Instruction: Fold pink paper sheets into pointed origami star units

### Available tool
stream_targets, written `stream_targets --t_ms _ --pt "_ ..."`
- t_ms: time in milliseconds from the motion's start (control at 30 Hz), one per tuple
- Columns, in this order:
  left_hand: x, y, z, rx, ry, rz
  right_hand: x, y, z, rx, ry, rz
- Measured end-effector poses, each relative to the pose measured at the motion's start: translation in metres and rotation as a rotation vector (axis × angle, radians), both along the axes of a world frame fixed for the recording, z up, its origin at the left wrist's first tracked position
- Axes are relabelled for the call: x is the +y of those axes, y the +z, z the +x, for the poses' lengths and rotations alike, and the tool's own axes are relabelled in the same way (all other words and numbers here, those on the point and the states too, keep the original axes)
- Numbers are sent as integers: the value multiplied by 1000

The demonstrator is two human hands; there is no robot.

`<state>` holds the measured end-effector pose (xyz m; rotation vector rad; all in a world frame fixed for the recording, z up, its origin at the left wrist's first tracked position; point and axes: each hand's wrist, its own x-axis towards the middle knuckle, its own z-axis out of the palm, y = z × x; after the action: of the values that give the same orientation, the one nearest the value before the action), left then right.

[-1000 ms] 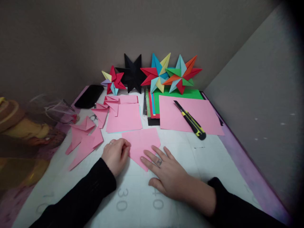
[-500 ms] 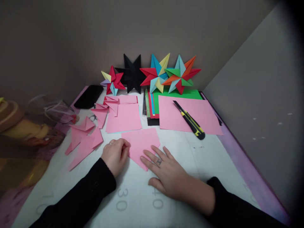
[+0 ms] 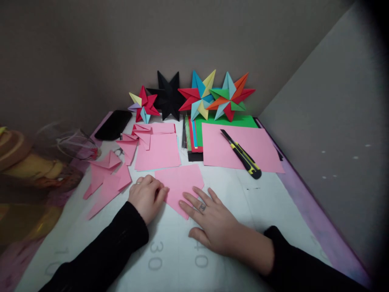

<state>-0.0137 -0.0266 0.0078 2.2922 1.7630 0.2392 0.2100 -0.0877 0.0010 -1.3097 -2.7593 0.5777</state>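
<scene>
Broadly, the white mat's [image 3: 231, 271] right edge was seen well beyond the right hand [image 3: 214, 223], spread flat on the central pink sheet [image 3: 179, 177]. Its left edge was met by the curled left hand [image 3: 146, 198]; any pinch could not be told. Red was seen at a blurred cup's [image 3: 79, 142] end. "30" [image 3: 156, 255] and "40" [image 3: 201, 256] were printed nearest.

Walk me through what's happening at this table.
A person has both hands at a pink sheet that tapers to a point toward them. The right hand is spread, fingers on the sheet; the left hand, fingers bent, is at its left edge. Folded pink pieces lie to the left, a utility knife rests on a larger pink sheet, and four paper stars stand behind.
</scene>
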Motion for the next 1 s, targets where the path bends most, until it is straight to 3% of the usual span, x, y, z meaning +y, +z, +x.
stream_targets --t_ms 433,667,767,833,867,933,1000 --pt "0 -6 -1 8 -22 24 -1 -3 2 7 7 61" --pt "1 -5 -2 38 -18 36 1 -1 0 -6 3 -5" --pt "-5 -2 -3 31 18 155 2 0 -1 -11 -4 -42" --pt "-18 1 -1 -14 -54 306 3 0 -2 -11 -7 -54" --pt "-27 1 1 -37 -157 358 3 0 -2 -11 -7 -56" --pt "-48 -1 8 -53 -425 357 3 0 -2 -15 -3 -54" --pt "-69 -9 15 44 -508 300 3 1 -2 -17 2 -53"
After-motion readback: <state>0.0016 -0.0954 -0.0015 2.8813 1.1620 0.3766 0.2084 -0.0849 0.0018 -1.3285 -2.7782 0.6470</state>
